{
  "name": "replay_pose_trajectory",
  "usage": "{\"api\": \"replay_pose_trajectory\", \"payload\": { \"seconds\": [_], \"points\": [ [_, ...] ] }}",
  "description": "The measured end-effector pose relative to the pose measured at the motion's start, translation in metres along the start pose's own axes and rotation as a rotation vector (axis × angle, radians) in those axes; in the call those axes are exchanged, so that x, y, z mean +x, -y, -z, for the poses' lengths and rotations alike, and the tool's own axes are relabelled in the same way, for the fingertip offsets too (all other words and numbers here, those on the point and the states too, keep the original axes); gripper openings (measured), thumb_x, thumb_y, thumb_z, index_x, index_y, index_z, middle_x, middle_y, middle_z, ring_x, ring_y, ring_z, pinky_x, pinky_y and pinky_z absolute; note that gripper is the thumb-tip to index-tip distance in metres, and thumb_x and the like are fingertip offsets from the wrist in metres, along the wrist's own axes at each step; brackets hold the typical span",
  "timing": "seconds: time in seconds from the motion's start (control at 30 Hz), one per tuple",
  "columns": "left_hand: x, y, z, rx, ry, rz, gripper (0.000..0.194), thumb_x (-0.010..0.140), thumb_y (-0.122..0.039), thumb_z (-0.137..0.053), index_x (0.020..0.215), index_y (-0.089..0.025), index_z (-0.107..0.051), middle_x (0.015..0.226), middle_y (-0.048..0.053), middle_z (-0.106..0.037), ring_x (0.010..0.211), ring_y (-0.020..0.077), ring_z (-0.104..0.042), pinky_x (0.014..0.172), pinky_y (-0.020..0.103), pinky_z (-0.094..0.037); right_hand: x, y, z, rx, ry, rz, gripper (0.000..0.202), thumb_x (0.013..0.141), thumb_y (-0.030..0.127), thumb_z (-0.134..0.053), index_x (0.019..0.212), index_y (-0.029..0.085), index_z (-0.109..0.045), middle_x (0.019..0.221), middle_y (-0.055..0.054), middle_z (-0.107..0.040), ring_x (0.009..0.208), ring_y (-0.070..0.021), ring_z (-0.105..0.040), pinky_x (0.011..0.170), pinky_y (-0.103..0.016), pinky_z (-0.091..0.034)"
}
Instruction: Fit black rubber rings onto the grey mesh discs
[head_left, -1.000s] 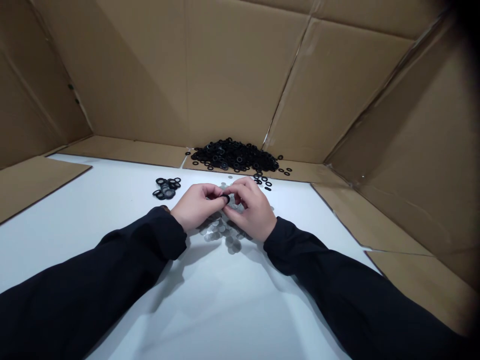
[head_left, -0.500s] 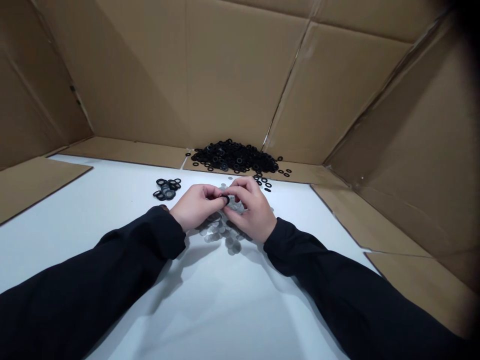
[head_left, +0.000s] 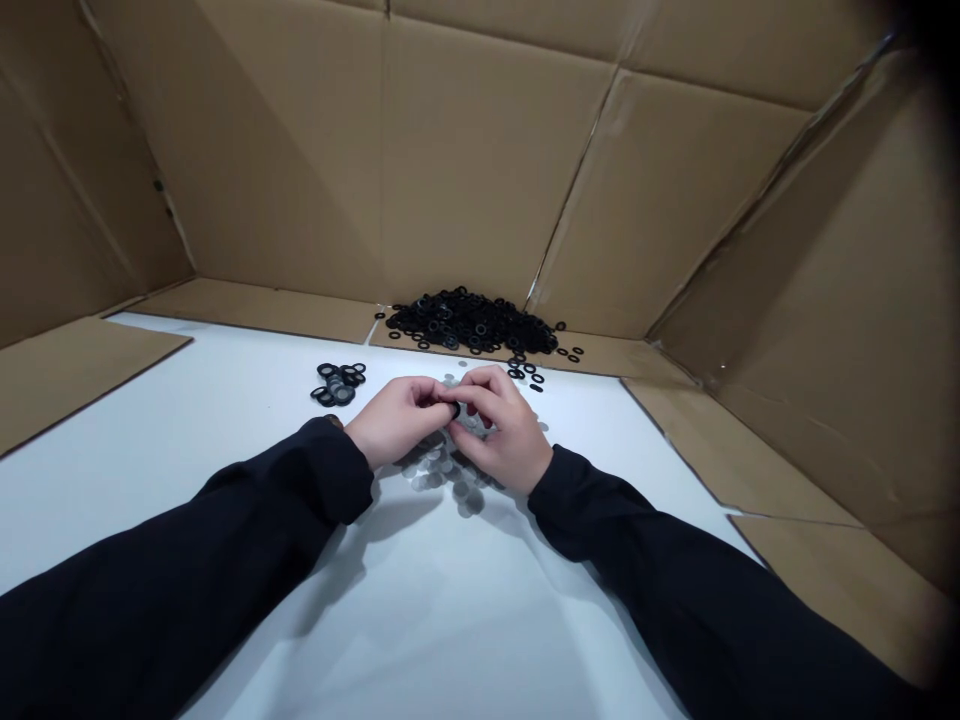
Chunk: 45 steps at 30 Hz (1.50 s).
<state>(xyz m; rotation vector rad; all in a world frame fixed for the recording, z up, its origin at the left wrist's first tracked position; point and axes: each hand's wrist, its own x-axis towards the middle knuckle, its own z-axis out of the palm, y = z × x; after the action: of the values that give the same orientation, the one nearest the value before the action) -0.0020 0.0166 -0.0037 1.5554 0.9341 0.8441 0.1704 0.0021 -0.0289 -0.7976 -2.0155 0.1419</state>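
Observation:
Between my two hands is a small black ring (head_left: 455, 410), mostly hidden by fingers. My left hand (head_left: 399, 418) pinches it between thumb and index finger. My right hand (head_left: 504, 428) meets it from the other side, its thumb and fingertips closed at the ring; whether a disc is also in the pinch I cannot make out. Under both hands lies a spread of thin grey translucent discs (head_left: 469, 500) on the white table top (head_left: 450, 620). Left of my left hand rests a small cluster of black rings (head_left: 337, 385), some with grey discs in them.
A large heap of black rings (head_left: 472, 322) lies on a cardboard strip against the back cardboard wall (head_left: 480, 170). Several loose rings (head_left: 530, 369) have spilled from it onto the table. Cardboard walls also rise at left and right (head_left: 825, 330).
The whole view has shifted slightly, so everything sits a little lower. Both hands stay together at the ring, with only small finger movement.

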Motion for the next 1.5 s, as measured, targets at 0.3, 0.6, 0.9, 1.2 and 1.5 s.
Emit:
{"api": "replay_pose_trajectory", "payload": {
  "seconds": [0.3, 0.6, 0.9, 1.2, 1.5],
  "points": [
    [0.0, -0.0023, -0.0001, 0.032, 0.017, 0.009, 0.013, 0.074, -0.026, -0.061, 0.07, -0.015, -0.056, 0.061, -0.003, -0.049, 0.053, 0.0079, -0.043, 0.053, 0.022, -0.034, 0.0005, 0.0017, 0.0, -0.056, -0.035, -0.062, 0.024, 0.077, 0.018, -0.065, 0.099, 0.022, -0.056, 0.106, -0.008, -0.052, 0.087, -0.0187, -0.054, 0.071, -0.033, -0.051],
    [0.0007, 0.0009, 0.0025, 0.047, 0.033, 0.006, 0.012, 0.075, -0.025, -0.059, 0.079, -0.015, -0.062, 0.063, -0.002, -0.054, 0.054, 0.0087, -0.044, 0.054, 0.023, -0.035, -0.0008, -0.0026, 0.0012, -0.022, -0.007, 0.042, 0.037, 0.08, 0.013, -0.059, 0.115, 0.025, -0.061, 0.105, -0.008, -0.051, 0.097, -0.0209, -0.056, 0.083, -0.039, -0.052],
    [0.0024, 0.0031, 0.0021, 0.046, 0.044, -0.001, 0.014, 0.077, -0.029, -0.061, 0.073, -0.016, -0.057, 0.061, -0.002, -0.049, 0.054, 0.0085, -0.041, 0.053, 0.023, -0.033, 0.0001, 0.0005, 0.0005, -0.059, -0.04, -0.078, 0.025, 0.077, 0.021, -0.066, 0.1, 0.022, -0.056, 0.108, -0.009, -0.052, 0.089, -0.0194, -0.055, 0.071, -0.033, -0.052],
    [0.0013, 0.0033, 0.0022, 0.064, 0.04, 0.022, 0.01, 0.076, -0.025, -0.058, 0.075, -0.016, -0.055, 0.061, -0.004, -0.046, 0.053, 0.0078, -0.039, 0.051, 0.021, -0.032, 0.0012, 0.0018, 0.0017, -0.065, -0.052, -0.032, 0.022, 0.077, 0.018, -0.066, 0.098, 0.02, -0.059, 0.104, -0.008, -0.052, 0.092, -0.0193, -0.055, 0.075, -0.034, -0.052],
    [0.0005, 0.0011, 0.0021, 0.073, 0.032, 0.052, 0.008, 0.076, -0.022, -0.056, 0.077, -0.015, -0.057, 0.061, -0.004, -0.047, 0.051, 0.007, -0.039, 0.05, 0.021, -0.031, -0.0003, 0.0001, 0.0005, -0.038, -0.046, 0.03, 0.032, 0.079, 0.015, -0.063, 0.111, 0.021, -0.062, 0.104, -0.008, -0.051, 0.092, -0.019, -0.056, 0.077, -0.035, -0.054]
  ]
}}
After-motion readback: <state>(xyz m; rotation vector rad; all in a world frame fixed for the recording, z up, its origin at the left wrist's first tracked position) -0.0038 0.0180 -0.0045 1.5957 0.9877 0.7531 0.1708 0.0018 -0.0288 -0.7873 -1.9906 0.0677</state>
